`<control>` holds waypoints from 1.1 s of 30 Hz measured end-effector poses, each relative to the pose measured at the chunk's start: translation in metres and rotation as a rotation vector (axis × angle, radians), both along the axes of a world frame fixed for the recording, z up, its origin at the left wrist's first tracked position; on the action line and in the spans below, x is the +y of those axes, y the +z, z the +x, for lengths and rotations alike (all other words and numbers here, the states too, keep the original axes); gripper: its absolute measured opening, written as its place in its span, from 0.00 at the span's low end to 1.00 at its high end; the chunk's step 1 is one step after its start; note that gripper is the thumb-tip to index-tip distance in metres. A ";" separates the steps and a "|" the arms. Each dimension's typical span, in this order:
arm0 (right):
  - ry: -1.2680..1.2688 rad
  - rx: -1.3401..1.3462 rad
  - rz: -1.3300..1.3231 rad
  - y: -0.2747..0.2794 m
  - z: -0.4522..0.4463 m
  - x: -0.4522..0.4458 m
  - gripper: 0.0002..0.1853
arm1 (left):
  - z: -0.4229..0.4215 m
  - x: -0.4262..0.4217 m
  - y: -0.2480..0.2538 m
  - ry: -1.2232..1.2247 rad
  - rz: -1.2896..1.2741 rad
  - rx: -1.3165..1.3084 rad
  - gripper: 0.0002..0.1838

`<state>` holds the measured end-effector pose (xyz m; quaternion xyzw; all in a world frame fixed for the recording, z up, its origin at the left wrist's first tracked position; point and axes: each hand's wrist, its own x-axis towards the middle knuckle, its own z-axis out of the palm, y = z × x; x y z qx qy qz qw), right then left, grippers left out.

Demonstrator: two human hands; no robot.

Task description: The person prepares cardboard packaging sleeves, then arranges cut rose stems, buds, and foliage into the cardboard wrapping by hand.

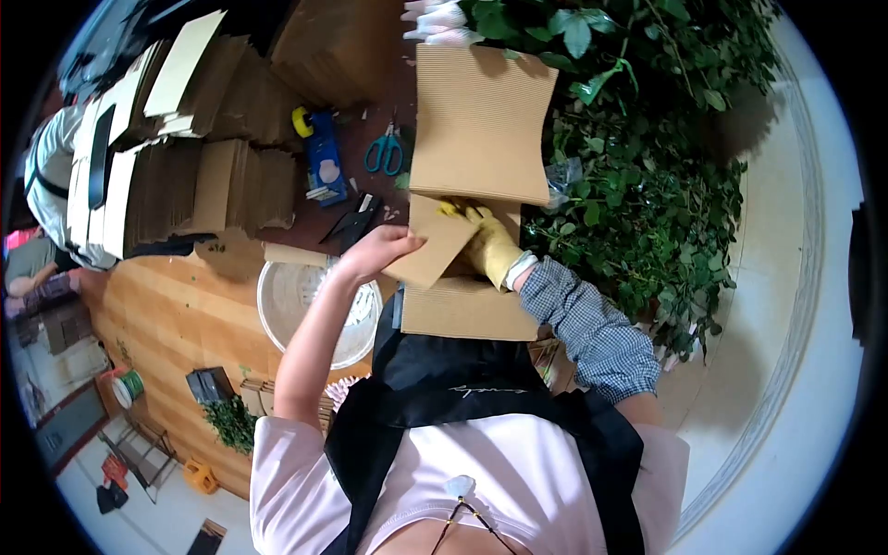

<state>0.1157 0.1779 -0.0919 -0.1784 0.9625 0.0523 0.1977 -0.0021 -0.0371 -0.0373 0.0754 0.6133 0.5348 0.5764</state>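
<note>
My left hand [377,252], bare, pinches the left edge of a small smooth cardboard piece [433,248] held at a slant. At the piece's upper right, my right hand [492,245] wears a yellow glove, its fingers bent over the cardboard; part of their grip is hidden. Behind and beneath lies a corrugated cardboard sheet [481,120], its ribbed upper panel curving away from me. Another corrugated flap [467,312] rests close to my apron. A checkered sleeve covers my right forearm.
Leafy rose stems [638,203] are heaped along the right. Blue-handled scissors [384,153], a black stapler-like tool [354,222] and a blue box [326,157] lie left. Cardboard stacks [217,190] stand further left. A white bucket [277,305] is below; a person [60,176] is at far left.
</note>
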 end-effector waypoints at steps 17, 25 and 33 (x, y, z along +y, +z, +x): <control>-0.279 -0.045 -0.170 0.031 -0.011 -0.011 0.36 | 0.034 0.028 -0.069 -0.095 -0.288 1.031 0.18; -0.263 -0.127 -0.194 0.016 -0.007 -0.002 0.57 | 0.030 0.054 -0.001 -0.793 -0.307 1.162 0.16; -0.966 0.701 -0.822 0.123 0.080 0.156 0.20 | 0.040 0.053 -0.001 -0.731 -0.300 1.173 0.21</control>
